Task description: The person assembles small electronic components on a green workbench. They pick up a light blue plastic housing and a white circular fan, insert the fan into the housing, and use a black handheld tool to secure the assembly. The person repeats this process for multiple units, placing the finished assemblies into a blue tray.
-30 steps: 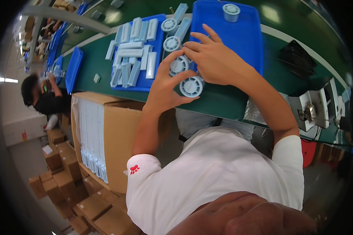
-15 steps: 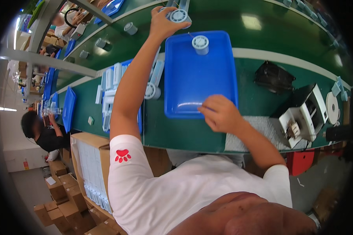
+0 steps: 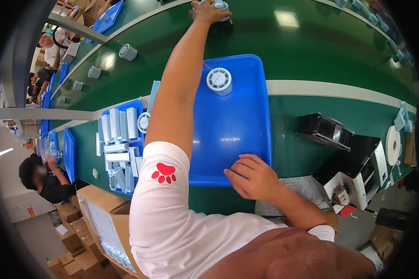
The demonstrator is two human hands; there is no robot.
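Observation:
My left hand (image 3: 208,13) stretches far out over the green conveyor belt. Its fingers are round a light-blue cylindrical part with a slotted round top (image 3: 221,6), near the upper rim of the picture. A similar light-blue part (image 3: 219,81) stands upright at the far end of a blue tray (image 3: 233,158), with a thin wire at its side. Over the tray's near right corner hovers my right hand (image 3: 253,176), its fingers loosely bent and apart, with nothing visible in them. My left arm covers the tray's left edge.
Left of my arm, a second blue tray (image 3: 137,183) is piled with long light-blue pieces (image 3: 116,147). A black device (image 3: 325,131) and a black-and-white machine (image 3: 358,169) stand on the right. More cylindrical parts (image 3: 128,52) ride the belt. A co-worker (image 3: 46,179) sits at left.
My left hand has reached farther away over the belt with the cylindrical part. My right hand's fingers have loosened from a pinch. The whole view has shifted, so the tray appears lower.

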